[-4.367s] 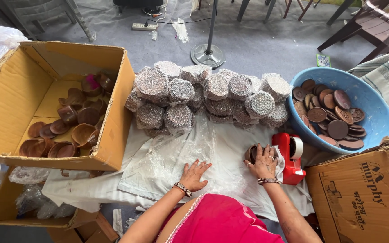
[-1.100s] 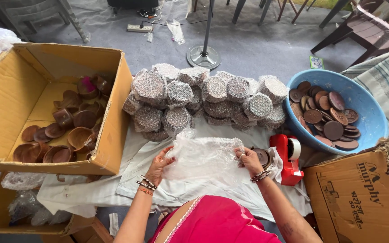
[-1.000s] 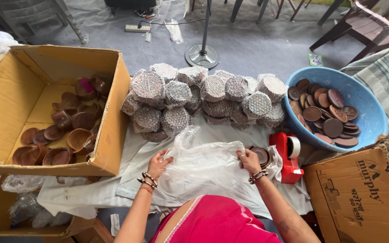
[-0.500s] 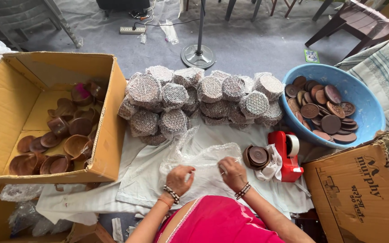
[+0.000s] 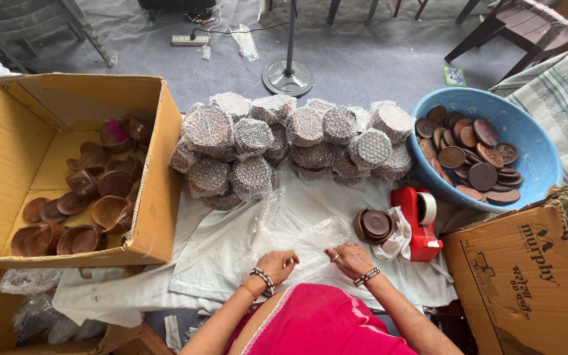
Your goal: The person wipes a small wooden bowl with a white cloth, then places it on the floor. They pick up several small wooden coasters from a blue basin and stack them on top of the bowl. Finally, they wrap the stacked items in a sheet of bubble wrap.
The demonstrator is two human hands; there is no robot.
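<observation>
My left hand (image 5: 276, 266) and my right hand (image 5: 349, 258) both pinch the near edge of a clear bubble-wrap sheet (image 5: 300, 235) lying on the white cloth (image 5: 212, 253) in front of me. A small stack of brown clay discs (image 5: 375, 225) sits on the cloth just right of my right hand, beside a crumpled white rag (image 5: 398, 238). A red tape dispenser (image 5: 422, 222) stands next to them.
A pile of bubble-wrapped round bundles (image 5: 284, 141) lies behind the sheet. A blue tub (image 5: 534, 154) of brown discs is at right, an open cardboard box (image 5: 159, 164) with brown clay bowls at left, another carton (image 5: 527, 276) at lower right. A fan stand base (image 5: 288, 77) is behind.
My hands have drawn in toward my body from wide apart on the sheet, gathering the bubble wrap's near edge. The disc stack stays uncovered beside the dispenser.
</observation>
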